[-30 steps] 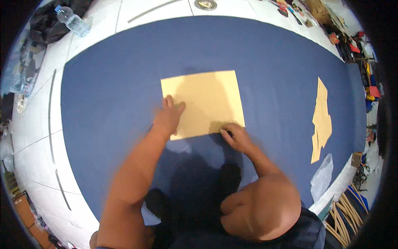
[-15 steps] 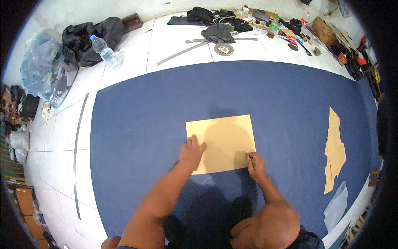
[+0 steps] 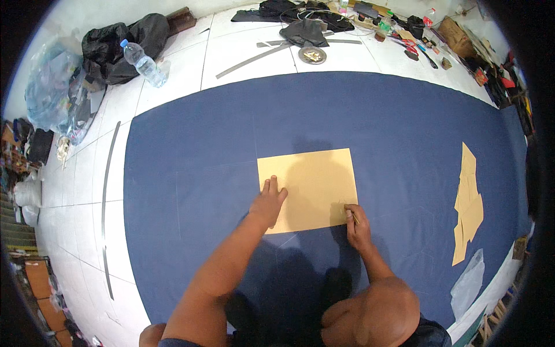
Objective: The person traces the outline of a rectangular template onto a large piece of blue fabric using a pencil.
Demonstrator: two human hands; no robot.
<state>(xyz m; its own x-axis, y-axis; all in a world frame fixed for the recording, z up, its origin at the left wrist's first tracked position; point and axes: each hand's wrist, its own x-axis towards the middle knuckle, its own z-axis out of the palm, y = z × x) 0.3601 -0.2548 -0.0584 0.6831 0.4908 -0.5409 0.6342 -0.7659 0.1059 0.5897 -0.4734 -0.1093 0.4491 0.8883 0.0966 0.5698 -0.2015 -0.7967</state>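
A yellow rectangular sheet of card or paper [image 3: 318, 179] lies on a large spread of dark blue cloth [image 3: 191, 133]. My left hand [image 3: 269, 203] presses on the sheet's left edge, its fingers spread out. At the lower right part of the sheet, my right hand [image 3: 358, 226] pinches a thin yellowish pencil [image 3: 355, 218]. The pencil's tip is too small to make out. Faint pale lines run across the cloth left of the sheet and below it.
Cut yellow pattern pieces [image 3: 469, 205] and a clear plastic sheet [image 3: 467, 284] lie on the cloth's right side. A long metal strip [image 3: 106, 214] is on the white tiles at left. Beyond the cloth are a water bottle [image 3: 144, 65], a round metal dish [image 3: 313, 55] and scattered tools.
The whole view has shifted slightly, so the sheet and cloth appear a little higher. My left hand stays on the sheet; my right hand still grips the pencil near the same corner.
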